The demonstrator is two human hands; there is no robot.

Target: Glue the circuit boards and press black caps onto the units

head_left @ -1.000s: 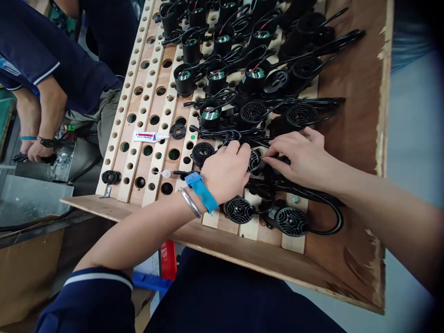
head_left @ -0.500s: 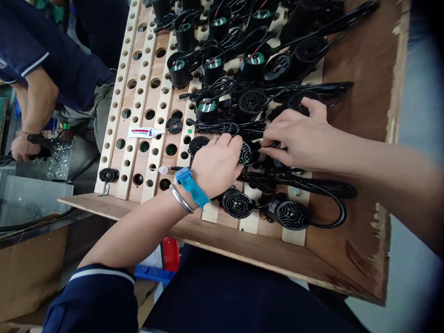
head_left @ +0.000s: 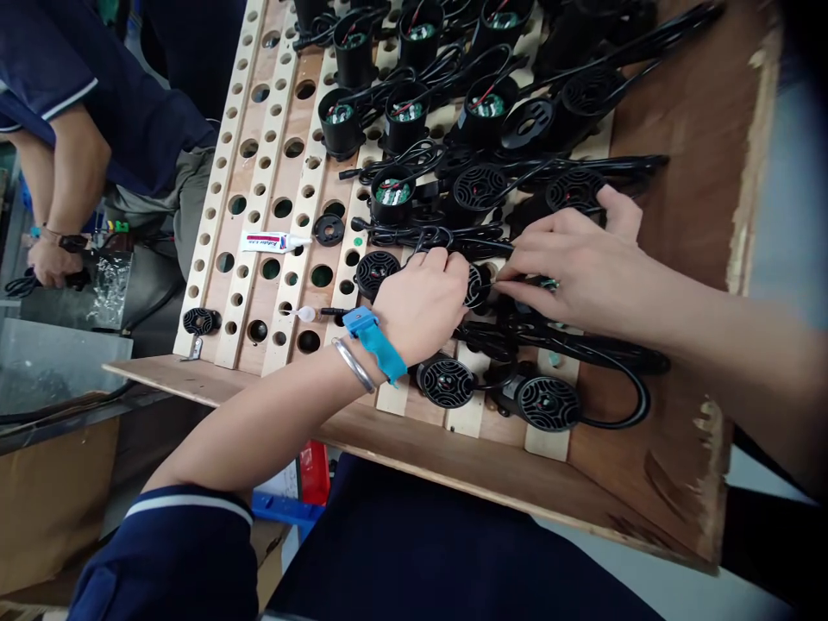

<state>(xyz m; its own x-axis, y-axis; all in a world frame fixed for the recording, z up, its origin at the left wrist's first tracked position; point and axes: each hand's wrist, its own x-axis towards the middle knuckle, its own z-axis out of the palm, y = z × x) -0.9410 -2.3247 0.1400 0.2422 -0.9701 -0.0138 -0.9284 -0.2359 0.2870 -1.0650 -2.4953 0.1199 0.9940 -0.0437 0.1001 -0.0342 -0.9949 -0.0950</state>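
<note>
My left hand (head_left: 423, 302), with a blue strap (head_left: 379, 341) and a silver bangle (head_left: 354, 364) at its wrist, is closed over a round black housing with a patterned cap (head_left: 477, 285). Its fingers partly cover that cap. Just to the right, my right hand (head_left: 569, 267) pinches a thin black cable at the housing's side, thumb and index finger together; most of the cable is hidden by the fingers. Another patterned cap (head_left: 376, 274) lies left of my left hand. Below it are two more capped housings, one at the middle (head_left: 446, 380) and one farther right (head_left: 548, 403).
A wooden tray (head_left: 401, 440) with drilled strips holds several open black housings (head_left: 392, 197) showing green boards, and coiled cables (head_left: 601, 164). A glue tube (head_left: 268, 241), a black ring (head_left: 329, 229) and a white-tipped dispenser (head_left: 306, 314) lie left. A co-worker's hand (head_left: 55, 260) works at far left.
The view has shifted slightly. My left hand stays on the housing, and my right hand's fingertips still pinch beside it, with the hand turned a little and its thumb closer to the fingers.
</note>
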